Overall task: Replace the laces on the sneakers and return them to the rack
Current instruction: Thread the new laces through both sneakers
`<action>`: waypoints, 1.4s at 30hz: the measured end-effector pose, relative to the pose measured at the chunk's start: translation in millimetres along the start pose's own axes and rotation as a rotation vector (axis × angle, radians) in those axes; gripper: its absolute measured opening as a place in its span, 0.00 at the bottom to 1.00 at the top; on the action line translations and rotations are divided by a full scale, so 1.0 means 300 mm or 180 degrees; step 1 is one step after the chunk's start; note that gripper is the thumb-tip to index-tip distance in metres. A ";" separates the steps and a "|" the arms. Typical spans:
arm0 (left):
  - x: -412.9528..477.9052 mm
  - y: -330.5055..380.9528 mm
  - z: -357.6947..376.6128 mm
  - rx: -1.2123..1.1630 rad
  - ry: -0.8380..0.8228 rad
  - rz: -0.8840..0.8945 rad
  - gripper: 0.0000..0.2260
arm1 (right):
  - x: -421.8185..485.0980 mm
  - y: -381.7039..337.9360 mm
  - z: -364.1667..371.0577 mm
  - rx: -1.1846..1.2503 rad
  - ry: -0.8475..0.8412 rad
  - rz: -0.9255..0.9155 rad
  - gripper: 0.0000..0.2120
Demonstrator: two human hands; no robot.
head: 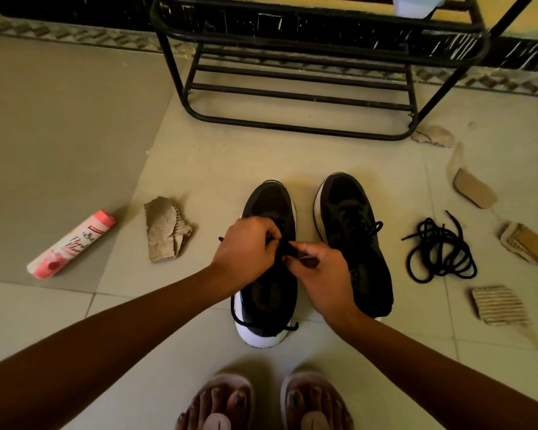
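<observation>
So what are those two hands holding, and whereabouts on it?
The left hand and right hand both pinch the black lace over the tongue of the left sneaker; its ends hang free.

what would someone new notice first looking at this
Two hands, the left hand and right hand, pinch a black lace over the left sneaker at the centre of the floor, its partner sneaker beside it. A loose coil of black laces lies to the right, and a pink bottle lies on its side far left.
</observation>
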State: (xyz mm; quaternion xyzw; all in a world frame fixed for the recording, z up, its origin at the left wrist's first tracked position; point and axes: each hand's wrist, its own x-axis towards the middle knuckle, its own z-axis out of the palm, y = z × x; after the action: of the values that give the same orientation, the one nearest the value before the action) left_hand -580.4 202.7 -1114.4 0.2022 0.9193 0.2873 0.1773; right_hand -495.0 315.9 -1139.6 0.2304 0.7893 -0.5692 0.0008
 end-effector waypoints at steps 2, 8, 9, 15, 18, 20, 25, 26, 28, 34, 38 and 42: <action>-0.006 -0.009 0.014 -0.0144 0.0045 -0.0053 0.06 | -0.003 0.007 0.007 -0.0123 0.0069 -0.0100 0.12; -0.021 -0.028 0.045 -0.0818 0.0171 -0.0236 0.04 | -0.001 0.019 0.016 -0.0012 0.0146 -0.0018 0.12; -0.022 -0.028 0.050 -0.1006 0.0232 -0.0341 0.05 | -0.003 0.019 0.015 0.0044 0.0157 0.0008 0.11; -0.023 -0.020 0.079 -0.2087 0.0413 -0.1219 0.09 | 0.005 0.026 0.024 0.0144 0.0312 0.0186 0.07; -0.025 -0.008 0.087 -0.2486 0.0511 -0.1457 0.08 | 0.008 0.024 0.027 0.0192 0.0321 0.0208 0.06; -0.024 -0.007 0.092 -0.2576 0.0558 -0.1522 0.08 | 0.008 0.022 0.030 0.0286 0.0310 0.0234 0.06; -0.027 -0.009 0.103 -0.3014 0.0727 -0.1659 0.09 | 0.007 0.020 0.036 0.0453 0.0307 0.0323 0.07; -0.028 -0.012 0.104 -0.2911 0.0730 -0.1561 0.09 | 0.007 0.021 0.036 0.0503 0.0319 0.0350 0.07; -0.034 -0.024 0.105 -0.2382 0.0676 -0.1216 0.07 | 0.006 0.022 0.033 0.0629 0.0364 0.0421 0.07; -0.053 -0.043 0.116 -0.1485 0.0588 -0.0576 0.03 | 0.004 0.017 0.032 0.0561 0.0341 0.0344 0.07; -0.052 -0.042 0.104 -0.1362 0.0637 -0.0372 0.04 | 0.001 0.027 0.031 0.0347 0.0356 0.0207 0.08; -0.062 -0.039 0.093 -0.1212 0.0563 -0.0189 0.05 | 0.004 0.048 0.036 0.0027 0.0401 0.0130 0.09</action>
State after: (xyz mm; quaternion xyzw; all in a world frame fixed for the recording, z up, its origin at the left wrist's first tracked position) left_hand -555.2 197.9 -1139.0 0.1118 0.8659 0.4671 0.1393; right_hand -493.6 310.0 -1156.7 0.2819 0.7804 -0.5568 -0.0383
